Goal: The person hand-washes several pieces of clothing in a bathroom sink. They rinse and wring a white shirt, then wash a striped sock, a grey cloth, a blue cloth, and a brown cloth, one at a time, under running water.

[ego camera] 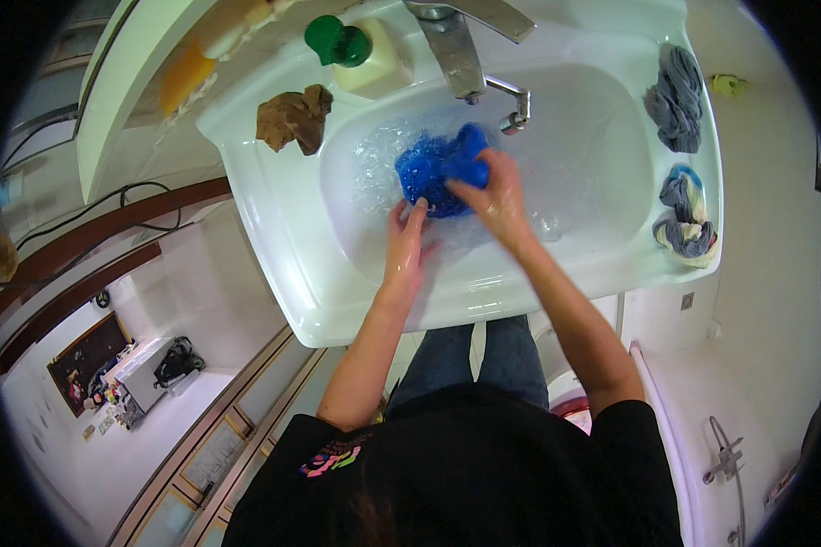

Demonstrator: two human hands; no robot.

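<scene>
In the water of a white ceramic washbasin point(274, 205) lies a wet blue thing point(424, 171) that looks like cloth; what it is exactly cannot be told. My right hand point(499, 195) grips a blue part of it at its right side, thumb and fingers around it, somewhat blurred. My left hand point(408, 239) touches its lower edge with the fingertips, the fingers apart. Clear water swirls about it, under the metal tap point(455, 61). A jointed metal spout point(516, 109) stands out just above and right of my right hand.
On the rim at the left lie a crumpled brown cloth point(294, 119) and a cream bottle with a green pump top point(373, 61). A grey cloth point(677, 99) and a grey and cream patterned one point(687, 219) lie along the right rim. A hand shower point(725, 458) hangs lower right.
</scene>
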